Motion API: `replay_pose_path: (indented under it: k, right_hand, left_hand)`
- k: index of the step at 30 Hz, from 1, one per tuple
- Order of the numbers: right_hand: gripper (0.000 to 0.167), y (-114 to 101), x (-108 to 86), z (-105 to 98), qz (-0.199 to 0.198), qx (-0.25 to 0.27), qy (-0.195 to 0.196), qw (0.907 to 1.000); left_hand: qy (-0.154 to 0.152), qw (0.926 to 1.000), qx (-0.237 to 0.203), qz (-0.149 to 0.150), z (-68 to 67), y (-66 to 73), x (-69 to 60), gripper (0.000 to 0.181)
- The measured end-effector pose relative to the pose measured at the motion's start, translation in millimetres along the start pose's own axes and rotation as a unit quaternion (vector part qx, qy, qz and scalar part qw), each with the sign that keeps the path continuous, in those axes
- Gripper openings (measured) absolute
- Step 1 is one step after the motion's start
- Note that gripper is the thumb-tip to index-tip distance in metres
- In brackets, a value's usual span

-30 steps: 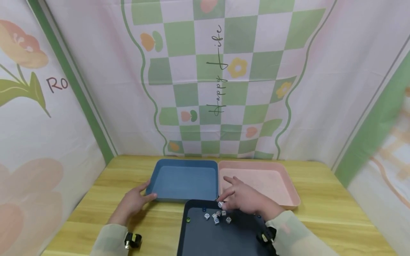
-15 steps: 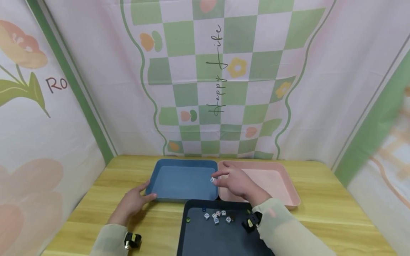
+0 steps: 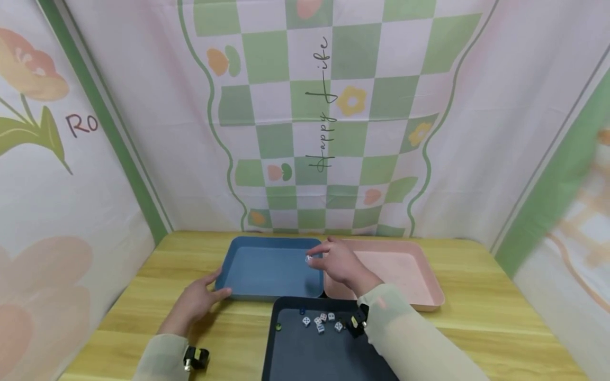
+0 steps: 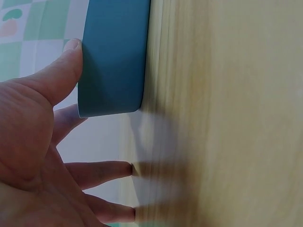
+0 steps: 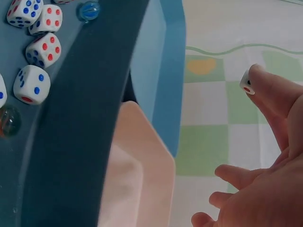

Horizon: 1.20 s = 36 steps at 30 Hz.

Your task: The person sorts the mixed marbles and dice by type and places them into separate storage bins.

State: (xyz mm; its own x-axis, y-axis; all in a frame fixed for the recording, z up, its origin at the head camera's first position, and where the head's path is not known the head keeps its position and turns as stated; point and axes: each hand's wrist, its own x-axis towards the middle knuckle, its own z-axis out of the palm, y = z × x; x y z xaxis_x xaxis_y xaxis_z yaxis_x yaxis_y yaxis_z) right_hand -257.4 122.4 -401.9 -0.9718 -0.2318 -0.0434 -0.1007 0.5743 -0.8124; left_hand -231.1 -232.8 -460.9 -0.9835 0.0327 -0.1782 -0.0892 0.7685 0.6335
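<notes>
The right hand (image 3: 342,263) pinches a die (image 3: 308,259) above the blue tray (image 3: 267,270), toward three o'clock. The left hand (image 3: 197,296), spread apart, touches that tray's eight o'clock corner. Other dice (image 3: 321,328) lie in the dark tray (image 3: 310,360) at five o'clock

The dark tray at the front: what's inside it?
The dark tray holds white dice, a green marble, a blue marble and another marble. In the head view, the right sleeve covers its right side; anything beneath can't be seen there.
</notes>
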Motion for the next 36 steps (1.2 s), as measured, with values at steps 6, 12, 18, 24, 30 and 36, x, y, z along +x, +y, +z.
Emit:
replay_pose_path:
  k: [6, 12, 18, 24, 30, 36]
  right_hand:
    - [0.023, 1.9, 4.0, 9.2, 0.011, -0.061, 0.005, 0.9981]
    - [0.022, -2.0, 8.7, 16.7, 0.034, -0.115, 0.013, 0.9927]
    - [0.024, 0.2, 11.7, 21.4, 0.045, -0.118, 0.015, 0.9919]
    - [0.036, 8.5, 13.7, 21.5, 0.04, -0.144, 0.036, 0.988]
    - [0.04, 13.8, 16.5, 18.0, 0.045, -0.164, 0.047, 0.9842]
    - [0.042, 12.7, 18.5, 16.8, 0.051, -0.168, 0.043, 0.9835]
  left_hand:
    - [-0.002, 1.0, -0.002, 0.004, -1.2, 0.4, -1.3, 0.081]
    - [0.0, 1.0, -0.004, 0.007, -0.6, -1.4, 0.2, 0.081]
    - [0.002, 1.0, -0.007, -0.004, 1.2, -2.9, 2.2, 0.081]
    - [0.002, 0.9999, -0.007, -0.013, 1.2, -1.9, 2.5, 0.081]
    - [0.003, 1.0, -0.003, -0.006, 0.7, -0.2, 0.9, 0.08]
    - [0.002, 1.0, -0.004, -0.004, 0.4, -0.5, 1.3, 0.081]
